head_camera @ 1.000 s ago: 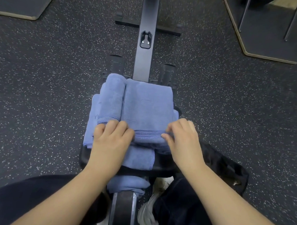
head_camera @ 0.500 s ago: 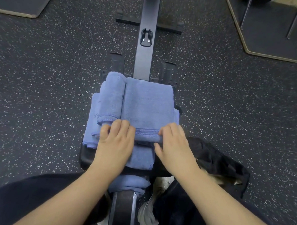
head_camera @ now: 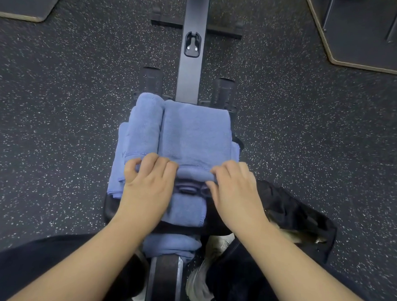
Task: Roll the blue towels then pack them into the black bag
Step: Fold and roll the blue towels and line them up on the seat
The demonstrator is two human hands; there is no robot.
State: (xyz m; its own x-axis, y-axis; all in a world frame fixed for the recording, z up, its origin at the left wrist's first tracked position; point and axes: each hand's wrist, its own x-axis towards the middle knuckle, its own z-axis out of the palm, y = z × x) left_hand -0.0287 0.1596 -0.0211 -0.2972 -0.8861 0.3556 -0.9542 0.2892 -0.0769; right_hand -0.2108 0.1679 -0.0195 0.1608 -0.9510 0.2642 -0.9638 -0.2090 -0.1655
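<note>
A folded blue towel point(head_camera: 193, 132) lies on top of a stack of blue towels on the black seat point(head_camera: 109, 209) of a rowing machine. Its near edge is curled over into the start of a roll point(head_camera: 195, 174). My left hand point(head_camera: 147, 189) and my right hand point(head_camera: 235, 193) both grip that curled edge, fingers bent over it. A rolled blue towel point(head_camera: 145, 125) lies along the left side of the stack. More blue towel point(head_camera: 187, 210) shows under my hands. The black bag point(head_camera: 297, 216) sits open on the floor to the right of the seat.
The rowing machine's rail point(head_camera: 191, 47) runs away from me, with two footrests point(head_camera: 151, 80) beside it. Dark mats point(head_camera: 368, 44) lie on the speckled floor at the far right and far left point(head_camera: 24, 4). My legs and white shoes point(head_camera: 199, 284) are at the bottom.
Both hands have curled the top towel's near edge up and over, starting a roll. My right hand has shifted left toward the centre.
</note>
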